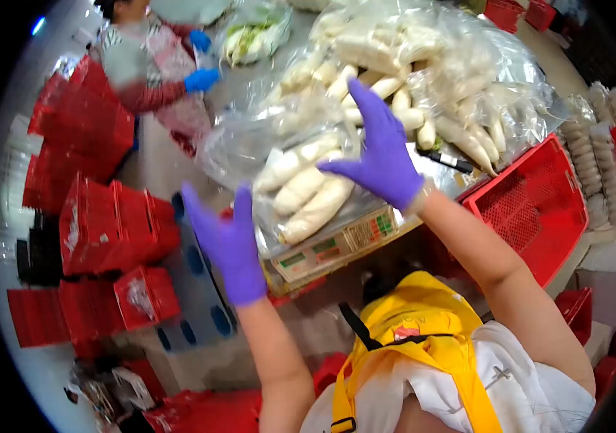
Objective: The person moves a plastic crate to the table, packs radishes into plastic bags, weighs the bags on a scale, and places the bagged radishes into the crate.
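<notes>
Both of my hands wear purple gloves. My left hand [228, 245] is raised at the near left side of a scale [337, 252], fingers apart and holding nothing. On the other side, my right hand [383, 155] is spread over the right end of a clear plastic bag, with nothing in its grasp. Between them, the bag of white radishes [315, 206] lies on the scale's plate. Whether my right fingertips touch the plastic is unclear. A black marker [446, 162] lies to the right of my right hand.
Behind the scale is a large heap of bagged and loose radishes [394, 50]. An empty red crate [524, 209] stands at the right. Red crates [102, 224] are stacked at the left. A co-worker with blue gloves [202, 79] stands at the far left beside a bag of greens [250, 40].
</notes>
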`<state>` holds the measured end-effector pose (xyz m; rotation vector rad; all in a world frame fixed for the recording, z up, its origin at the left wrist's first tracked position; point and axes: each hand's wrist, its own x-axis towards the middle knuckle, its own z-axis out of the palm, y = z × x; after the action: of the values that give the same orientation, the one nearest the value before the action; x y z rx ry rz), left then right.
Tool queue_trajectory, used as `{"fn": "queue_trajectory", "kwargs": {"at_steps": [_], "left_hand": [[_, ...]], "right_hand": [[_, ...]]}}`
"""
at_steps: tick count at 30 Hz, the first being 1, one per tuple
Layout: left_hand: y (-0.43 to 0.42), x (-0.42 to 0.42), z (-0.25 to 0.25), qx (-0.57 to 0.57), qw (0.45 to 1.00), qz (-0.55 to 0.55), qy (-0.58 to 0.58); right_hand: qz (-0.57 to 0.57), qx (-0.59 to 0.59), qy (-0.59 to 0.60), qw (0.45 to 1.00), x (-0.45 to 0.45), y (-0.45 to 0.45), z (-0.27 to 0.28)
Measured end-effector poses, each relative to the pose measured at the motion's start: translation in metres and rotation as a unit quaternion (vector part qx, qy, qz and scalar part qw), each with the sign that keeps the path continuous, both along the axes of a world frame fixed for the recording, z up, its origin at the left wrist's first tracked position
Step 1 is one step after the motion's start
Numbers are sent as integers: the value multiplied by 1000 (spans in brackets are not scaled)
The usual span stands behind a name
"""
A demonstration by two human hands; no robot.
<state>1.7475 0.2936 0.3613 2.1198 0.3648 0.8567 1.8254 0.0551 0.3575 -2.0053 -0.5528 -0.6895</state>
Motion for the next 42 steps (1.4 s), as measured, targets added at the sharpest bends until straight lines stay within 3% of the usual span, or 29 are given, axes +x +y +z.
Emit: {"fn": "queue_trajectory", "kwargs": {"at_steps": [1, 3, 4, 5, 6, 7, 9, 11, 13, 15, 19, 20, 21, 24, 25, 26, 28, 29, 30, 31, 32, 34, 35, 36, 37, 38, 39, 40, 42], "left_hand": [[-1, 26, 11, 188, 979, 69, 43], [0, 65, 3, 335, 918, 185, 106], [3, 79, -4, 333, 914, 198, 121], [9, 87, -10, 351, 888, 182, 234], [15, 84, -13, 361, 852, 163, 343], [28, 78, -21, 357, 848, 175, 350], [64, 66, -36, 320, 885, 120, 317], [83, 67, -21, 308, 899, 133, 282], [88, 65, -6, 294, 910, 143, 254], [89, 68, 22, 50, 978, 37, 201], [44, 32, 51, 180, 937, 25, 299], [48, 18, 40, 194, 951, 17, 241], [50, 6, 34, 207, 961, 9, 182], [40, -29, 71, 100, 976, 54, 188], [38, -36, 76, 98, 976, 53, 186], [35, -39, 79, 22, 991, 11, 130], [29, -24, 75, 151, 985, 78, 24], [24, 1, 53, 214, 969, 120, -10], [1, 15, 45, 268, 953, 136, -24], [-19, 24, 40, 320, 934, 154, -38], [-26, 32, 32, 353, 921, 165, 4], [-17, 38, -1, 393, 901, 168, 72], [14, 55, -44, 423, 876, 204, 113], [31, 45, -58, 395, 885, 220, 111], [49, 35, -70, 367, 893, 237, 108], [59, 13, -67, 360, 901, 191, 148], [70, -9, -64, 349, 907, 144, 186], [78, -18, -62, 332, 909, 144, 205], [75, -13, -52, 313, 913, 141, 218]], "right_hand": [[-51, -106, -54, 992, 20, 15, 0], [-114, -189, -73, 973, 55, 35, -3], [-130, -235, -84, 960, 70, 37, -1], [-145, -279, -93, 945, 80, 38, -3], [-119, -346, -25, 930, 91, 33, -9], [-96, -410, 32, 906, 104, 24, -13], [-23, -338, 161, 927, 122, 8, -17], [7, -265, 141, 954, 130, -4, -12], [117, -145, 226, 956, 147, -17, -13], [115, -183, 270, 938, 125, -19, 33], [167, -74, 132, 974, 83, -28, 48], [150, -194, 191, 951, 70, -38, 73], [147, -194, 187, 952, 60, -40, 80], [163, -1, 265, 950, 36, -38, 95], [201, 52, 232, 950, 27, -33, 98], [229, 23, 216, 949, 25, -31, 98], [264, -34, 132, 955, 47, -12, 74], [267, -137, 73, 951, 33, 11, 80], [307, -151, 87, 935, 30, 32, 72], [242, -302, 86, 918, 24, 53, 77], [228, -379, -27, 896, 54, 70, 38], [132, -540, -6, 831, 74, 76, -6], [107, -632, 44, 766, 66, 61, -3], [63, -614, 75, 783, 84, 43, -40], [68, -703, 112, 699, 60, 23, -20], [67, -708, 154, 686, 47, 3, -23], [45, -623, 241, 743, 45, -17, -54], [161, -684, 200, 683, 23, -31, -49], [167, -662, 208, 700, -16, -37, -61]]}}
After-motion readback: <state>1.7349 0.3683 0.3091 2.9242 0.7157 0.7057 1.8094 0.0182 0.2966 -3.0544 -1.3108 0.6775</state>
